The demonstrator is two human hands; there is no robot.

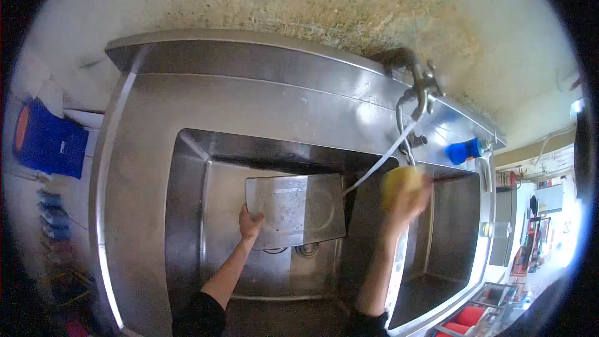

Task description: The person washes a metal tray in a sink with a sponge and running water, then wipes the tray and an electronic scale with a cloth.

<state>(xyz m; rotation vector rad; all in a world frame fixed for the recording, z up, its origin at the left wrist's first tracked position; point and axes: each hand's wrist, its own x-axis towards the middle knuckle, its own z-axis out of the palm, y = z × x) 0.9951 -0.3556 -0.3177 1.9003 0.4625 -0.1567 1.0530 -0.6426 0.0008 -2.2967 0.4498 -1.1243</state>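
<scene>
A flat, shiny rectangular metal panel (299,212) is held over the left basin of a steel sink (146,125). My left hand (251,223) grips it by its left edge, with the thumb on the upper face. Light streaks and wet-looking marks show on its surface. My right hand (415,203), smeared by motion, is closed on a yellow sponge (397,186) above the divider between the two basins. A white hose (382,161) runs from the tap (420,90) down behind the panel, where its end is hidden.
On the right ledge lies a blue bottle (465,151), with a clear container (496,229) further forward. A stained wall (249,0) rises behind the sink. Blue crate-like containers (53,140) stand on the left; red items (465,318) sit at the lower right.
</scene>
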